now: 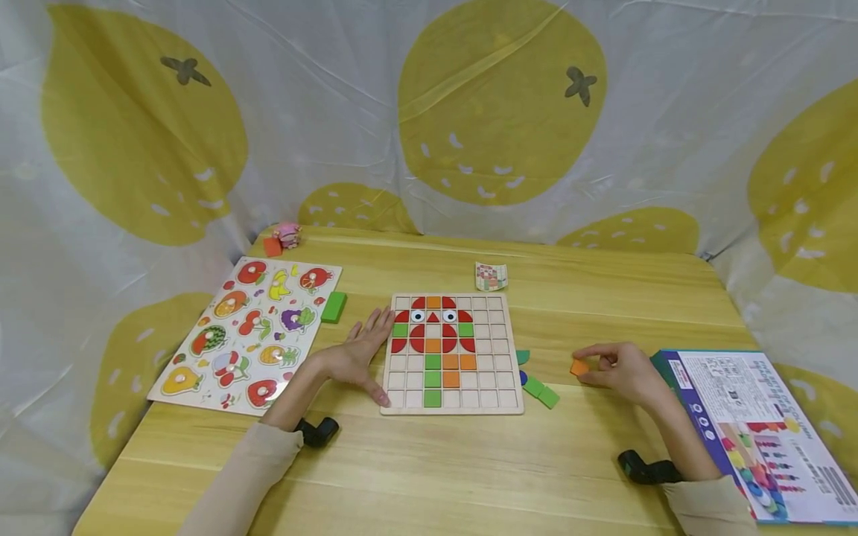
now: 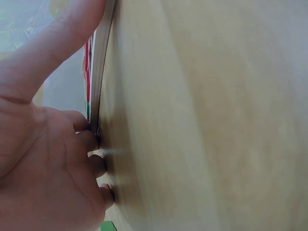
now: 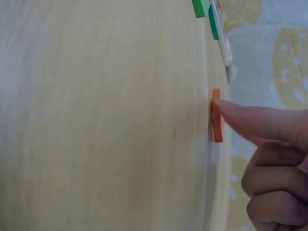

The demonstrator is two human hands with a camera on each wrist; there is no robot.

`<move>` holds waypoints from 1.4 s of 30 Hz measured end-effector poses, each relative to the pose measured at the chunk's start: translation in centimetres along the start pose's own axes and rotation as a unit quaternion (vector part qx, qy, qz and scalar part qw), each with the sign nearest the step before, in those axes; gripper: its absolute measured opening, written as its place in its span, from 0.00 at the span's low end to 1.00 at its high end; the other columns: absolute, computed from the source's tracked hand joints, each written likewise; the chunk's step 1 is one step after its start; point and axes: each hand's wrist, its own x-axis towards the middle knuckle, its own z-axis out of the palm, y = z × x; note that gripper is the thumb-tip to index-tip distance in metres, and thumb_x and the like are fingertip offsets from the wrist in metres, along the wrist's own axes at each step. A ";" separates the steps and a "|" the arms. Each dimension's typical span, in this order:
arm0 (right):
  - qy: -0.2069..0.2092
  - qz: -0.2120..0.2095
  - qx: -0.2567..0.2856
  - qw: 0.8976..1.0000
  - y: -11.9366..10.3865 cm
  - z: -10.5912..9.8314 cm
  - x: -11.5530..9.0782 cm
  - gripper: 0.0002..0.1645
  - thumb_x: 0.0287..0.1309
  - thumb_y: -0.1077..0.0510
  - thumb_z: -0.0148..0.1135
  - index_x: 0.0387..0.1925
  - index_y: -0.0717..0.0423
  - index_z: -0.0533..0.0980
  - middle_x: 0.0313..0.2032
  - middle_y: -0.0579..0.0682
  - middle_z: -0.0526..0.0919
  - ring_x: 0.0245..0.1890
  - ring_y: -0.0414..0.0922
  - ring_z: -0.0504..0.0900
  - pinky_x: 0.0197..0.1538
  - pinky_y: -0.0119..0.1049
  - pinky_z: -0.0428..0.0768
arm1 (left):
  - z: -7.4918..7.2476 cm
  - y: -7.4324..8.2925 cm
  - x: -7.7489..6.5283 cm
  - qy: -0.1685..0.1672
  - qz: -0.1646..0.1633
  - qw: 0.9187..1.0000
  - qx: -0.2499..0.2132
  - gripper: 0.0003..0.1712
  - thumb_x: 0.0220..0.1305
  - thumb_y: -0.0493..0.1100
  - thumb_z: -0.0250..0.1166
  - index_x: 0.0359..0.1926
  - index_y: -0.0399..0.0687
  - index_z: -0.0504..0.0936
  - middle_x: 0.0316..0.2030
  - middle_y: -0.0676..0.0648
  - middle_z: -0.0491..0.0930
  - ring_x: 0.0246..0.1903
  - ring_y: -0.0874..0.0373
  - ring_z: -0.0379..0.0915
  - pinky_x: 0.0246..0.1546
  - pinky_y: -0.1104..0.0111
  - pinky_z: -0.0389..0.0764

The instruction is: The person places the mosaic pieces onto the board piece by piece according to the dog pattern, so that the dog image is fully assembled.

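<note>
My left hand (image 1: 357,353) rests with spread fingers along the left edge of the wooden grid board (image 1: 496,378), thumb at its lower left corner. In the left wrist view the fingertips (image 2: 98,166) lie low by the tabletop. Red, orange, green and eye-marked tiles form a figure on the board. To the right of the board, my right hand (image 1: 622,372) pinches a small orange tile (image 1: 579,367) between thumb and index finger, close over the table. The right wrist view shows that orange tile (image 3: 217,118) nearly edge-on, a fingertip on it.
Loose green tiles (image 1: 540,392) and a teal piece (image 1: 523,357) lie beside the board. A picture card (image 1: 491,277) sits behind it. Leftward are a fruit puzzle (image 1: 248,350), a green block (image 1: 334,307) and a pink figurine (image 1: 287,234). A printed box (image 1: 744,417) lies at right.
</note>
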 end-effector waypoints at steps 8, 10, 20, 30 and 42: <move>0.016 0.020 -0.040 0.999 -0.2 0.3 0.0 0.19 0.51 0.52 0.72 0.41 0.59 0.82 0.17 0.43 0.63 0.17 0.37 0.60 0.20 0.29 0.60 | 0.0 -0.1 0.1 0.000 0.000 1.000 -0.002 0.86 0.31 0.59 0.82 0.75 0.41 0.26 0.75 0.40 0.19 0.75 0.42 0.13 0.73 0.42 0.25; 0.018 0.006 -0.044 0.999 -0.5 0.6 0.1 0.19 0.53 0.52 0.70 0.42 0.60 0.82 0.17 0.43 0.64 0.17 0.37 0.60 0.19 0.28 0.59 | 0.0 -0.2 0.0 0.001 0.001 1.000 -0.003 0.86 0.31 0.59 0.82 0.75 0.41 0.26 0.75 0.40 0.19 0.75 0.41 0.13 0.73 0.42 0.25; -0.061 -0.095 0.065 0.992 -7.3 5.1 1.5 0.14 0.54 0.54 0.70 0.41 0.54 0.82 0.14 0.42 0.62 0.14 0.33 0.62 0.17 0.27 0.59 | 0.0 -0.3 0.0 -0.001 -0.003 1.000 0.003 0.86 0.31 0.61 0.81 0.75 0.43 0.26 0.75 0.41 0.18 0.75 0.43 0.12 0.73 0.43 0.24; -0.070 -0.088 0.024 0.993 -11.0 9.8 2.2 0.11 0.47 0.57 0.74 0.35 0.53 0.83 0.14 0.42 0.65 0.15 0.37 0.59 0.19 0.26 0.54 | 0.1 -0.3 0.2 -0.002 -0.003 1.000 0.011 0.87 0.31 0.61 0.81 0.75 0.43 0.25 0.75 0.41 0.18 0.75 0.43 0.12 0.73 0.43 0.24; -0.082 -0.074 0.045 0.993 -10.7 9.6 2.7 0.10 0.46 0.58 0.75 0.34 0.44 0.88 0.12 0.42 0.61 0.15 0.38 0.57 0.20 0.25 0.52 | 0.0 -0.3 0.1 -0.001 -0.003 1.000 0.009 0.87 0.30 0.62 0.81 0.75 0.43 0.25 0.75 0.41 0.18 0.75 0.42 0.12 0.73 0.43 0.24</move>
